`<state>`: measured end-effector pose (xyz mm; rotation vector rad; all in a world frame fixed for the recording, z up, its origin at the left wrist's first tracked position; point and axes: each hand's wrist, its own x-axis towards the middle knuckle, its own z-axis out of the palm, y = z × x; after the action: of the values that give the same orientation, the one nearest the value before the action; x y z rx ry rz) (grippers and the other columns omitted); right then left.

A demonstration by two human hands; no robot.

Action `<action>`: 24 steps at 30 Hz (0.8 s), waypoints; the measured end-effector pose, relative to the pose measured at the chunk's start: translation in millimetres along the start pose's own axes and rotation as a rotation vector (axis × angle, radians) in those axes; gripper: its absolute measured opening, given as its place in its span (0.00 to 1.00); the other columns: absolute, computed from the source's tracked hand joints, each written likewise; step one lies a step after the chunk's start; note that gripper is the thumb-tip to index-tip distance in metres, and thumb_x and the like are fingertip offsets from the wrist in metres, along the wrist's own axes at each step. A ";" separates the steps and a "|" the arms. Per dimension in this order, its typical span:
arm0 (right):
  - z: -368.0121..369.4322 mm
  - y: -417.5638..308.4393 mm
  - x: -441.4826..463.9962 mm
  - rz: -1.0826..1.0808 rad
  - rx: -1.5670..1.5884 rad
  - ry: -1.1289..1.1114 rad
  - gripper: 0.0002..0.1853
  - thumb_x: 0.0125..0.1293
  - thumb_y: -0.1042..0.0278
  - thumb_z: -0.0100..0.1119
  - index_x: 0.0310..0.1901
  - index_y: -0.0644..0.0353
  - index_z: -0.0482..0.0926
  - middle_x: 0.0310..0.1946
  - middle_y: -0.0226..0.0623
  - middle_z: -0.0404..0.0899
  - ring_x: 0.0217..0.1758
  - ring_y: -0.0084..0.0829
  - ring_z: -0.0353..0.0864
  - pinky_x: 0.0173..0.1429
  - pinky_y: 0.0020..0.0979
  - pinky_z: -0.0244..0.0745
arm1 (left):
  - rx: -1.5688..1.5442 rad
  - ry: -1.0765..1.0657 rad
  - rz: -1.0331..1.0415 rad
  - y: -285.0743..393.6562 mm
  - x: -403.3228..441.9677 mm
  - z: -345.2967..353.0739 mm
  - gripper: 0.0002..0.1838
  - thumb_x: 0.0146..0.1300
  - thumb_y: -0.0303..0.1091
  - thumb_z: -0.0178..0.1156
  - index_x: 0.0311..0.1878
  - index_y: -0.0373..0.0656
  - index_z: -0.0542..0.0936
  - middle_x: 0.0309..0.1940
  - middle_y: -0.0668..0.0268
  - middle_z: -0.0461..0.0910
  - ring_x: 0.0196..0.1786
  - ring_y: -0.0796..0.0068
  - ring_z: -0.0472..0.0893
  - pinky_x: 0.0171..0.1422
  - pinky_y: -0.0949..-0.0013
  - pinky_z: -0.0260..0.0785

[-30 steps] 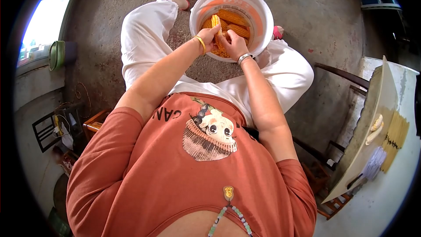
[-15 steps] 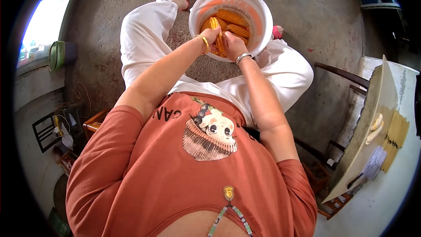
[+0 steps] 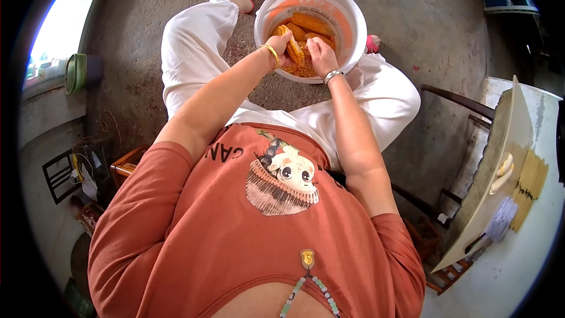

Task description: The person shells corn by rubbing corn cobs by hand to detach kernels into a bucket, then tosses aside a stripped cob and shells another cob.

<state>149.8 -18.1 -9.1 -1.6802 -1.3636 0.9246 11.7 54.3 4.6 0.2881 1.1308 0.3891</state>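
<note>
While drawing the bunched right hand away, clasps a yellow, kernel-rowed corn cob in the left hand.

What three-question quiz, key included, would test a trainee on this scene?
1. True or false: the left hand is empty.
2. Choose one. The bracelet on the wrist of the right hand is:
A) gold
B) silver
C) green
3. Fill in: loose kernels and other cobs lie inside the ____ between the person's legs.

Key:
1. False; it holds a corn cob.
2. B
3. Bucket
</note>
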 end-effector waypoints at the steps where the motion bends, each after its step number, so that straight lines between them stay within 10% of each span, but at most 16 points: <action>1: -4.4 -12.4 -2.7 0.015 -0.068 -0.041 0.22 0.66 0.47 0.48 0.31 0.63 0.72 0.25 0.50 0.76 0.31 0.48 0.77 0.36 0.41 0.71 | -0.001 0.003 0.004 0.1 -0.2 0.8 0.22 0.71 0.48 0.43 0.61 0.44 0.64 0.51 0.58 0.73 0.51 0.59 0.77 0.49 0.42 0.73; 12: 6.7 -15.7 -10.6 -0.219 -0.336 -0.031 0.17 0.70 0.52 0.43 0.33 0.59 0.70 0.25 0.52 0.75 0.31 0.55 0.75 0.33 0.47 0.69 | 0.041 -0.042 -0.102 1.7 4.9 -6.2 0.24 0.71 0.50 0.43 0.58 0.40 0.63 0.51 0.56 0.72 0.51 0.58 0.77 0.54 0.42 0.71; 24: 0.5 -8.1 -0.6 0.043 -0.001 0.033 0.22 0.67 0.50 0.46 0.28 0.64 0.73 0.26 0.53 0.75 0.31 0.53 0.75 0.36 0.44 0.69 | -0.037 -0.114 -0.038 -1.4 9.2 -10.9 0.24 0.71 0.50 0.42 0.59 0.40 0.64 0.54 0.59 0.73 0.54 0.60 0.75 0.56 0.40 0.66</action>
<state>145.8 -17.6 -2.0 -1.7247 -1.3108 0.9167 5.3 57.4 -7.9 0.2526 1.0154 0.3553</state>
